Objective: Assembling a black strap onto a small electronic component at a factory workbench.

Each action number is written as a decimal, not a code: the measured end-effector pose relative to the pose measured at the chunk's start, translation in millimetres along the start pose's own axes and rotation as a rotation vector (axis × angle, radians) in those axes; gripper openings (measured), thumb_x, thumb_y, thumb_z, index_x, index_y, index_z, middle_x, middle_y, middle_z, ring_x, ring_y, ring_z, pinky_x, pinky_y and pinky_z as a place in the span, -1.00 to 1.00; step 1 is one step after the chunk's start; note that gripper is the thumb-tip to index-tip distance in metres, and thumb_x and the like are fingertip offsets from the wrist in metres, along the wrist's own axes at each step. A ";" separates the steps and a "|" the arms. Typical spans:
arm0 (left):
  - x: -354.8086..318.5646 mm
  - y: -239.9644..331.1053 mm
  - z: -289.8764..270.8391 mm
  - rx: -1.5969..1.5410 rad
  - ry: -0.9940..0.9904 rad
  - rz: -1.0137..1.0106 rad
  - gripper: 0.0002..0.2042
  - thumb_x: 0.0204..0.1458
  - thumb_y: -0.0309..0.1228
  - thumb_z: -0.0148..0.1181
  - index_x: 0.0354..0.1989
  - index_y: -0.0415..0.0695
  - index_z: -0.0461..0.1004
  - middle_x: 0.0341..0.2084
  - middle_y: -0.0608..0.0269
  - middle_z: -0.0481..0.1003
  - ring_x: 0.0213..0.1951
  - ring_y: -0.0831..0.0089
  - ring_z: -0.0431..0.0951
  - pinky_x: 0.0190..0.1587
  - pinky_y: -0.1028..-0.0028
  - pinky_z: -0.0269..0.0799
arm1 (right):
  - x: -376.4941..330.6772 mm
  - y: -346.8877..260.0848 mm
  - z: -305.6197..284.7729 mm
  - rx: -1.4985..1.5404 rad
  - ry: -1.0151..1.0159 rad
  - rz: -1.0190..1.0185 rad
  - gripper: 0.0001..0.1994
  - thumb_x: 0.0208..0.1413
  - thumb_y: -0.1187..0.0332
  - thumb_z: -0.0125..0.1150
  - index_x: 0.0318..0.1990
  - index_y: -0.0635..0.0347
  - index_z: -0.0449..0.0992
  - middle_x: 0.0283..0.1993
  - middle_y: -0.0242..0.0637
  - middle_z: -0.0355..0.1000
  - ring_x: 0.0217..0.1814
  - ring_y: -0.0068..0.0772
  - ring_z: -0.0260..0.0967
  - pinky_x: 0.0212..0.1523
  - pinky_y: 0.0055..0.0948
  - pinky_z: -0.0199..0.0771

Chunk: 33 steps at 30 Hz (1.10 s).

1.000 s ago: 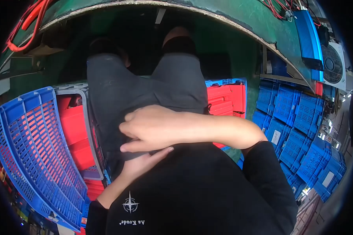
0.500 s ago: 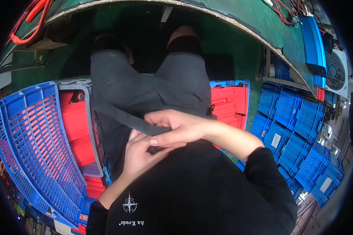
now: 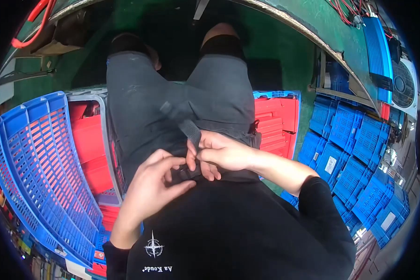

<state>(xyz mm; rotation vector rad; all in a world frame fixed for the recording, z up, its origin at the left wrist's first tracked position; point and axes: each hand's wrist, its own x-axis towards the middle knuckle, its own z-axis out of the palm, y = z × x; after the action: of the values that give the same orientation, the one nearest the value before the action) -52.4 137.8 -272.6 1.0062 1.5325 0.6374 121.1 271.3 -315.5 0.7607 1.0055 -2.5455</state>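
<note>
At my waist a black belt strap (image 3: 190,131) rises in a loop from my right hand (image 3: 215,154). The thumb and fingers of that hand are closed on it, and the free end of the strap is blurred above my lap. My left hand (image 3: 155,181) is at the waist just left of the right hand. Its thumb and forefinger are apart, on either side of a dark buckle-like piece (image 3: 187,173), whose shape is hard to make out. Dark grey trousers (image 3: 144,98) cover my thighs, and my black shirt (image 3: 238,219) hangs below the hands.
Left of me stands a blue slatted crate (image 3: 37,154) next to a grey-rimmed crate (image 3: 102,135) over red plastic (image 3: 86,135). More red crates (image 3: 275,121) lie at my right hip. Blue crates (image 3: 345,154) are stacked farther right. A worn green table edge (image 3: 294,28) curves ahead.
The strap's long end has swung from lying across to the left into a raised loop by my right hand. My left hand has drawn apart from the right, its fingers spreading.
</note>
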 end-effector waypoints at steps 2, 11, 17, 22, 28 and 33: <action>6.7 -6.6 -6.1 -0.021 -0.105 0.063 -0.68 -0.19 -0.47 0.39 -0.18 -0.17 0.54 -0.57 0.33 0.32 -0.62 0.62 0.27 -0.54 0.60 0.18 | -0.7 -1.7 -1.5 0.019 -0.038 0.016 -0.82 0.15 0.45 -0.21 -0.14 0.27 0.27 -0.37 -0.25 0.41 -0.55 -0.53 0.43 -0.60 -0.62 0.43; 11.0 -18.8 -17.7 0.004 -0.276 0.282 -0.67 -0.16 -0.50 0.33 -0.14 -0.16 0.50 -0.54 0.29 0.39 -0.53 0.45 0.39 -0.48 0.46 0.28 | -4.2 5.5 -8.8 0.131 -0.075 0.036 -0.55 0.27 0.05 -0.04 -0.27 0.35 0.52 -0.29 -0.15 0.50 -0.30 -0.36 0.51 -0.27 -0.41 0.56; 8.5 -9.8 -23.1 0.302 -0.254 0.459 -0.70 -0.24 -0.50 0.35 -0.26 -0.16 0.48 -0.25 0.22 0.44 -0.26 0.21 0.50 -0.20 0.36 0.44 | -2.6 3.4 -7.3 0.170 -0.162 0.019 -0.69 0.22 0.37 -0.11 0.07 0.32 0.26 -0.21 -0.09 0.50 -0.19 -0.32 0.51 -0.18 -0.43 0.50; 11.0 -10.4 -17.2 0.160 -0.240 0.421 -0.71 -0.27 -0.51 0.37 -0.32 -0.16 0.44 -0.36 0.19 0.35 -0.32 0.22 0.46 -0.28 0.40 0.41 | -1.4 11.5 -11.4 0.081 -0.110 -0.019 -0.85 0.17 0.37 -0.08 -0.31 0.26 0.36 -0.37 -0.23 0.46 -0.39 -0.44 0.46 -0.37 -0.52 0.43; -1.0 -19.4 11.3 0.011 0.002 0.112 -0.67 -0.28 -0.45 0.43 -0.47 -0.22 0.32 -0.51 0.21 0.28 -0.53 0.38 0.35 -0.47 0.45 0.29 | 3.1 1.0 4.2 -0.085 -0.083 -0.008 -0.70 0.24 0.23 0.07 -0.48 0.21 0.36 -0.58 -0.42 0.34 -0.55 -0.67 0.34 -0.52 -0.65 0.29; -17.0 -27.9 14.5 -0.104 0.175 0.198 -0.68 -0.29 -0.51 0.41 -0.49 -0.22 0.30 -0.50 0.25 0.35 -0.52 0.46 0.36 -0.46 0.52 0.31 | 3.4 4.7 14.0 -0.288 0.007 -0.082 -0.63 0.25 0.25 0.07 -0.60 0.19 0.30 -0.70 -0.51 0.23 -0.62 -0.77 0.23 -0.58 -0.62 0.18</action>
<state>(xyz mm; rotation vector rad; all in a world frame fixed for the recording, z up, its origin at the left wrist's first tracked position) -45.5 107.7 -290.5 1.0528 1.5441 0.9562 115.4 257.9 -311.4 0.6581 1.3928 -2.3889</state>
